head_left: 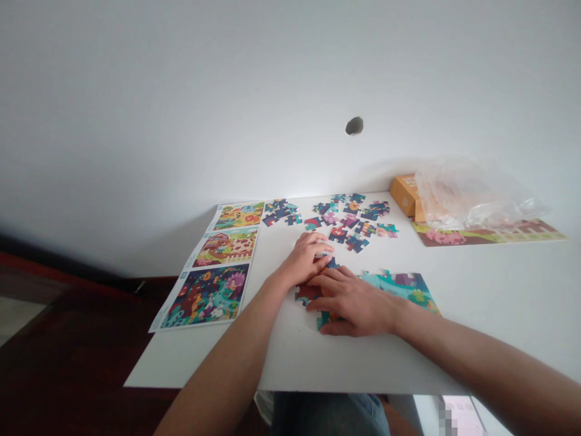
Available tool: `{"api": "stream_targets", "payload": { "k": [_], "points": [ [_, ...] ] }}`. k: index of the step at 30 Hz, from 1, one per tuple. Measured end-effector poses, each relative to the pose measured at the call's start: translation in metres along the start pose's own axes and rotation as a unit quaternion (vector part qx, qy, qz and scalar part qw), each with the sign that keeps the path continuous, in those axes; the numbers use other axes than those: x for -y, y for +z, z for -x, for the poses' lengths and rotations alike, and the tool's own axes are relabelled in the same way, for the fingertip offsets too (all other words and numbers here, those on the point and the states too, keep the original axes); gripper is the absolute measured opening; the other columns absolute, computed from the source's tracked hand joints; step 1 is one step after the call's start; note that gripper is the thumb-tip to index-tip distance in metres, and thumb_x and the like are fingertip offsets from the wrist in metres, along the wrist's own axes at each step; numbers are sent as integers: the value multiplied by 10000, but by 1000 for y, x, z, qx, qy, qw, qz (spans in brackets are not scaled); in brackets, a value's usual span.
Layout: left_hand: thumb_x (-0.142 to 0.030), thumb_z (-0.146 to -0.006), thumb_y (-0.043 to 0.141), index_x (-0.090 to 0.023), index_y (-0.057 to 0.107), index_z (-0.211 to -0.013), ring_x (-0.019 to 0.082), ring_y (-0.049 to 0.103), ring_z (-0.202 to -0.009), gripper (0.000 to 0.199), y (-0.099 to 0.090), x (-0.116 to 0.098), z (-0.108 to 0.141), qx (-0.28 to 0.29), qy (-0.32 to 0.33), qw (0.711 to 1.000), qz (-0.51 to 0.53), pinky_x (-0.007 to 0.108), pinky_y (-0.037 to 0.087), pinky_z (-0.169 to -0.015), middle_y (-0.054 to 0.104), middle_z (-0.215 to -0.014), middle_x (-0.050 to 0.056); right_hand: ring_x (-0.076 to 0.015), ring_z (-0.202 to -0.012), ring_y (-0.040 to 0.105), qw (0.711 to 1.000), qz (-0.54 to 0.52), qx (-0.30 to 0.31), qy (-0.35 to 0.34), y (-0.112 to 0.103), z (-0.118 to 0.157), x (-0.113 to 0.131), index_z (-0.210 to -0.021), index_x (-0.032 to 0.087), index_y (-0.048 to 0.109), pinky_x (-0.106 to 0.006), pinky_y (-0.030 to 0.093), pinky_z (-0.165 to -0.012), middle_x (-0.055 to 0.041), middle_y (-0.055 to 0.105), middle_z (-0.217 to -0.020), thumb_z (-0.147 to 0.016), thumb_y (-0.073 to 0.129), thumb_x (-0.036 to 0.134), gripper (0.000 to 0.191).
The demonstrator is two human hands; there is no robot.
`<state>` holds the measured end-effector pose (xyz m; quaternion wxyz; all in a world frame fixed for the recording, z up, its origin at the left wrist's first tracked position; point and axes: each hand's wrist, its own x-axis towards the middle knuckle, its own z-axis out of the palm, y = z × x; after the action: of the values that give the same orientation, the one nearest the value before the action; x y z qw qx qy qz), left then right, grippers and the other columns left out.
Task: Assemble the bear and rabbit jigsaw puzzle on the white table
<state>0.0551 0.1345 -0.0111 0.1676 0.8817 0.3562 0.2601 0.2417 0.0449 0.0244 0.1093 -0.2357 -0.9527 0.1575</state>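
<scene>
A partly joined jigsaw puzzle lies on the white table, with a teal and purple section and a green frog showing at its right. My right hand rests palm down over its left part, fingers spread, hiding several pieces. Just beyond it, my left hand has its fingers curled, thumb and fingertips at a dark blue puzzle piece. The fingers partly cover that piece. Loose puzzle pieces are scattered behind my hands, and a smaller cluster of pieces lies farther left.
A reference sheet with three printed pictures lies along the table's left side. An orange box and a clear plastic bag stand at the back right, over a long picture strip. The wall closes off the far edge.
</scene>
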Motion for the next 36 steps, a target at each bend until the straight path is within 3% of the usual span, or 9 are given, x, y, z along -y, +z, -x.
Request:
{"api": "stream_targets", "payload": {
  "k": [4, 7, 10, 12, 15, 17, 21, 29, 36],
  "points": [
    [-253, -896, 596, -236, 728, -1066, 232, 534, -1200, 216, -2, -1, -1, -15, 1, 1000, 10, 397, 456, -1071, 607, -1220, 75, -303, -1284, 414, 1000, -1, -5, 1, 1, 0, 0, -1272, 251, 638, -483, 323, -1065, -130, 497, -1389, -927, 559, 499, 432],
    [-256, -902, 578, -233, 699, -1115, 217, 550, -1180, 246, -5, 5, -2, -59, -21, 998, -21, 388, 437, -1085, 630, -1196, 62, -303, -1274, 426, 1000, 1, -14, 0, 1, 1, -2, -1263, 241, 647, -477, 348, -1047, -141, 483, -1401, -924, 563, 514, 444],
    [-295, -904, 566, -237, 674, -1147, 238, 539, -1201, 273, -10, 19, -2, -122, -116, 980, -111, 418, 403, -1106, 637, -1220, 60, -292, -1253, 446, 1000, 2, -30, -3, 0, 1, -4, -1222, 219, 669, -461, 362, -1048, -137, 508, -1373, -929, 559, 507, 425],
    [-337, -896, 567, -241, 640, -1213, 279, 496, -1262, 339, -14, 29, -2, -148, -215, 949, -180, 461, 385, -1110, 602, -1304, 77, -273, -1223, 472, 999, -2, -45, -7, 0, 1, -5, -1181, 203, 685, -442, 367, -1055, -130, 534, -1339, -931, 564, 487, 397],
    [-399, -887, 556, -228, 566, -1319, 348, 411, -1338, 464, -18, 39, 0, -134, -335, 902, -238, 556, 357, -1099, 521, -1424, 115, -253, -1171, 509, 998, -6, -68, -16, 0, 1, -7, -1155, 188, 689, -427, 379, -1053, -125, 569, -1291, -930, 575, 441, 357],
    [-431, -886, 544, -227, 538, -1343, 377, 388, -1343, 501, -20, 41, 0, -114, -366, 890, -248, 631, 333, -1078, 508, -1441, 127, -244, -1140, 526, 996, -9, -85, -15, 1, 1, -10, -1147, 193, 689, -421, 400, -1026, -117, 602, -1237, -937, 566, 395, 316],
    [-414, -878, 548, -253, 558, -1305, 379, 433, -1281, 457, -20, 39, 0, -112, -354, 896, -243, 692, 324, -1030, 576, -1349, 130, -224, -1047, 563, 991, -13, -129, 31, 1, 2, -20, -1032, 195, 714, -382, 445, -934, -101, 653, -1108, -934, 535, 261, 214],
    [-302, -871, 557, -274, 674, -1151, 322, 543, -1166, 305, -17, 39, -1, -120, -288, 927, -208, 595, 362, -1020, 625, -1193, 109, -217, -941, 579, 978, 30, -163, 128, -1, 4, -34, -1034, 170, 719, -356, 443, -884, -103, 674, -1011, -883, 519, 157, 251],
    [-310, -862, 595, -276, 719, -1062, 295, 568, -1126, 238, -17, 34, -1, -113, -251, 941, -195, 515, 410, -992, 647, -1113, 82, -245, -1019, 613, 920, 90, -159, 346, -4, 8, -49, -1120, 184, 704, -354, 432, -924, -115, 676, -1075, -886, 479, 178, 325]
  ]
}}
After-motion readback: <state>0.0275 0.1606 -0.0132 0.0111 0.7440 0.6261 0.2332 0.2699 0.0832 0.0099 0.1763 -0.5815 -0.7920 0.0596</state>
